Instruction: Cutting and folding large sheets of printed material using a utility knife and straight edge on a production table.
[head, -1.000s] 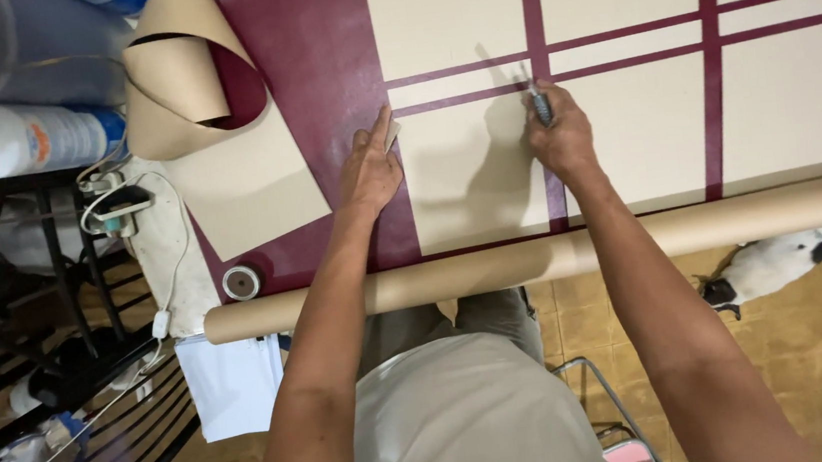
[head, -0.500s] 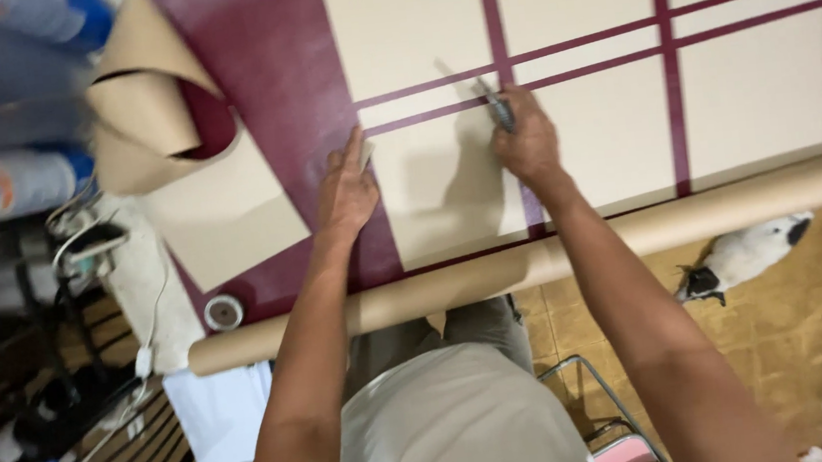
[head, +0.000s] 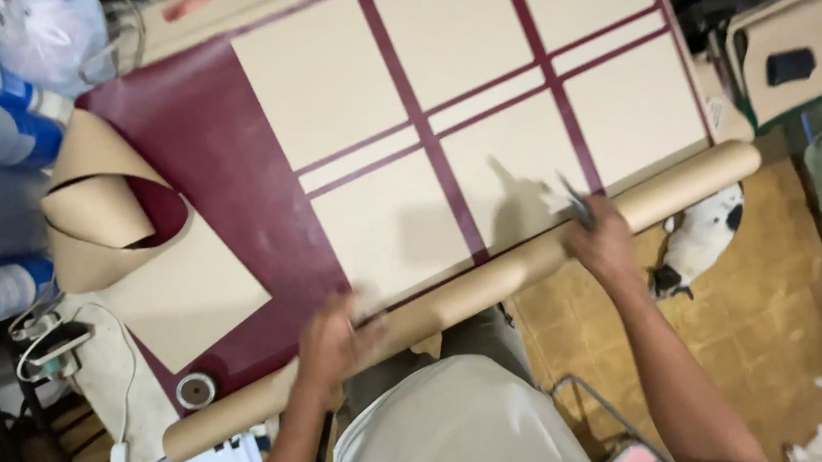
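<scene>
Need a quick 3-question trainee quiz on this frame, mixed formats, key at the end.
1. True or false: the left hand rests on the long kraft paper roll at the near edge of the maroon table.
2. Multiple choice: what does the right hand hold? A) a slim cutting tool B) a tape roll C) a spray bottle
3. Fill in: the small tape roll lies to the person's ___ of the left hand.

Key: 1 true. 2 A, though the tool is blurred and its exact kind is unclear. 3 left.
</scene>
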